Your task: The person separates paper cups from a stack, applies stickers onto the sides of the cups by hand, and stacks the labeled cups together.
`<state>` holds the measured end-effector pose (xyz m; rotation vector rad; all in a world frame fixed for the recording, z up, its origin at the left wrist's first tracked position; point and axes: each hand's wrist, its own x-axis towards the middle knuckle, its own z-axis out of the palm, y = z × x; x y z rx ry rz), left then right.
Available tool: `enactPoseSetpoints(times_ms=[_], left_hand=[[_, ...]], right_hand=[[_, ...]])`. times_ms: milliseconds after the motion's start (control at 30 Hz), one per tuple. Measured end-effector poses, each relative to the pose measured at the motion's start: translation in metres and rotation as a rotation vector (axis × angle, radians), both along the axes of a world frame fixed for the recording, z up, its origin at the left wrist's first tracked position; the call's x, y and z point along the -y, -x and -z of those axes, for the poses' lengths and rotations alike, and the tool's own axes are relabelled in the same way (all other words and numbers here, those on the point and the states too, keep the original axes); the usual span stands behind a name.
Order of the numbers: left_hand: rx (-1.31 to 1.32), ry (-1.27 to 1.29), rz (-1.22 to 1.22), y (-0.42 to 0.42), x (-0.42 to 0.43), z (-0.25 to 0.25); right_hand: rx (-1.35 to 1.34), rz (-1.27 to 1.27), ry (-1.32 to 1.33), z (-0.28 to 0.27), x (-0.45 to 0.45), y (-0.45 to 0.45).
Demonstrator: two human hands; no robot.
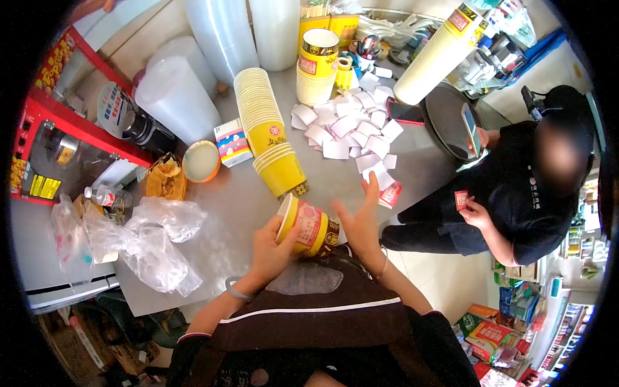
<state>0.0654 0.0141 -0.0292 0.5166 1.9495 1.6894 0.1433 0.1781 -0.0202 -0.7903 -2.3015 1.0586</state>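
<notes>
My left hand (271,248) is wrapped around a yellow paper cup (293,222), tilted on its side, its rim facing up and left. A pink-and-red label (308,226) lies on the cup's side. Beside the cup's dark base, my right hand (362,226) has its fingers spread and appears to hold nothing. One raised fingertip is close to a white paper piece (379,175); whether they touch, I cannot tell. A red-faced label (390,195) lies at the table's edge. Just beyond the cup in my hand lies a stack of nested yellow cups (267,135).
Loose white label pieces (351,122) are heaped on the metal table (219,245). Another cup stack (317,68) stands behind. Plastic bags (151,235) and an orange-rimmed bowl (201,161) are left. At right, a person (535,174) in black holds a phone (471,129) and a red label.
</notes>
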Motion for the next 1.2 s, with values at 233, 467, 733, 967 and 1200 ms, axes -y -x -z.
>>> enactPoseSetpoints(times_ms=[233,467,733,967,1200], left_hand=[[-0.031,-0.057,0.051,0.007,-0.002,-0.002],[0.371,-0.290,-0.043,0.024,-0.012,0.005],[-0.414,0.046,0.228,0.059,-0.031,0.009],[-0.375,0.158,-0.389,0.132,-0.019,0.090],[-0.317,0.182,-0.336,0.140,-0.031,0.114]], right_hand=[[0.270,-0.677,0.151,-0.016,0.000,0.012],[-0.023,-0.477,0.643,0.024,-0.012,0.000],[-0.176,-0.171,0.827,0.013,-0.079,0.041],[-0.144,-0.128,-0.782,-0.139,-0.170,0.222],[-0.017,-0.297,-0.982,-0.040,-0.209,0.308]])
